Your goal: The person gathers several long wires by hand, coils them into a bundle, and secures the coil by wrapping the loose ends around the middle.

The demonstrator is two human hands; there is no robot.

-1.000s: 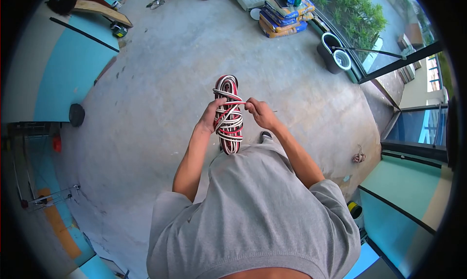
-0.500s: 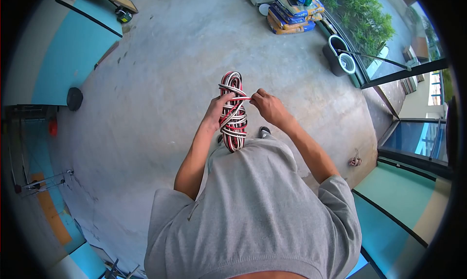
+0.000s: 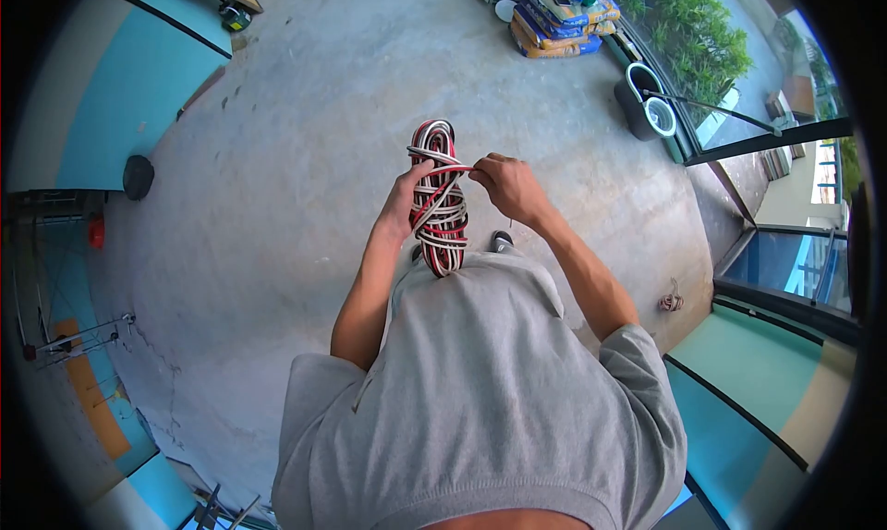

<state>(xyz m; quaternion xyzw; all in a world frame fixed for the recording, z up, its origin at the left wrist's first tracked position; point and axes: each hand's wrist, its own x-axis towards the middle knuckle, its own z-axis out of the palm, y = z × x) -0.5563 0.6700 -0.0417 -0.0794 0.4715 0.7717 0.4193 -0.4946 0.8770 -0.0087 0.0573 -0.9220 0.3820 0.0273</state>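
Observation:
A long bundle of red, white and black cable (image 3: 442, 207) stands out in front of my body, with strands wrapped crosswise around it. My left hand (image 3: 404, 197) grips the bundle from its left side, thumb over the strands near the upper part. On the other side, my right hand (image 3: 506, 186) pinches a stretch of the same cable, which runs taut from the bundle to my fingertips. A short end hangs below my right hand. The lower end of the bundle is close to my grey shirt.
Stacked bags (image 3: 562, 22) lie at the upper right, near black buckets (image 3: 637, 102) beside the glass. A smaller cable coil (image 3: 672, 301) rests on the concrete floor (image 3: 305, 142) at right. A round black object (image 3: 139, 177) is by the left wall.
Both hands and the bundle have shifted slightly upward in view. My right hand has turned a little, and a short cable end now shows below it.

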